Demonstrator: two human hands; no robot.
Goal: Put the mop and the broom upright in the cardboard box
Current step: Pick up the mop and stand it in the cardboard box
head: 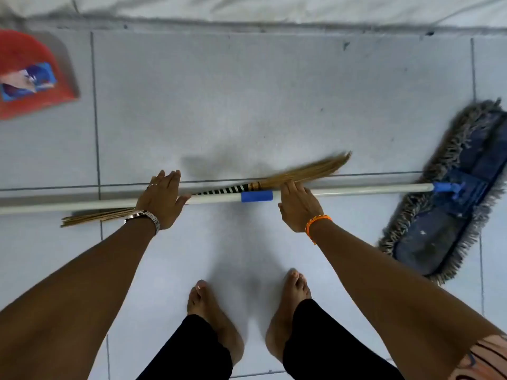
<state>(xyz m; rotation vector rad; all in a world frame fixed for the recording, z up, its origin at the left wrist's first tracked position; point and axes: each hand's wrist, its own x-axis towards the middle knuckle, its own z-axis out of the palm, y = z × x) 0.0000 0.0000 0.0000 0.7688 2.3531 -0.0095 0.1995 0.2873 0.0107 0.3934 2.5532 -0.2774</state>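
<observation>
A mop lies flat on the tiled floor. Its white handle (356, 190) runs left to right, and its blue fringed head (450, 198) is at the right. A straw broom (307, 171) with a black-and-white striped binding lies across the handle, brush end pointing up-right. My left hand (160, 202), with a watch on the wrist, is spread over the handle and the broom's stick end. My right hand (297, 208), with an orange band, rests its fingers across the handle beside a blue sleeve (256, 196). Neither hand is closed around anything. No cardboard box is in view.
A red dustpan (30, 64) holding a blue and white wrapper lies at the upper left. The base of a white wall (247, 12) runs along the top. My bare feet (214, 319) stand just behind the handle.
</observation>
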